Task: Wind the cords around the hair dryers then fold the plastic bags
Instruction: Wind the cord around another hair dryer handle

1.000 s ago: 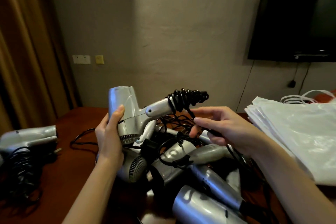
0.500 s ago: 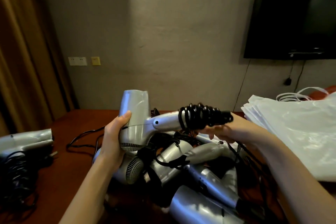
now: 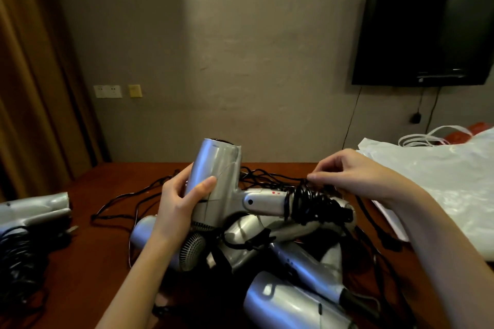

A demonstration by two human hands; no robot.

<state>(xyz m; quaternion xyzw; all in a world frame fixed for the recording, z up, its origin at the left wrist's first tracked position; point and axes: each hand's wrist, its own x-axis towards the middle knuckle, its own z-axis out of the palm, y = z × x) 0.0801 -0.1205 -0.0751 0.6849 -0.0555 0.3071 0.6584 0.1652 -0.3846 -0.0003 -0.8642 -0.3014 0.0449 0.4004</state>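
My left hand (image 3: pixel 179 203) grips the barrel of a silver hair dryer (image 3: pixel 216 176), nozzle up, held above a pile of more silver dryers (image 3: pixel 288 270). Its handle points right, and its black cord (image 3: pixel 312 203) is coiled thickly round the handle's end. My right hand (image 3: pixel 344 171) is just above the coil and pinches a strand of the cord between fingertips. A stack of white plastic bags (image 3: pixel 443 184) lies on the table to the right.
Another silver dryer (image 3: pixel 34 208) with a heap of black cord lies at the left edge of the brown table (image 3: pixel 88 270). Loose cords trail across the table behind the pile. A television hangs on the wall at the right.
The held dryer has come lower and turned, with its nozzle more upright. My right hand went from under the handle's end to above the coil, carrying the cord round it.
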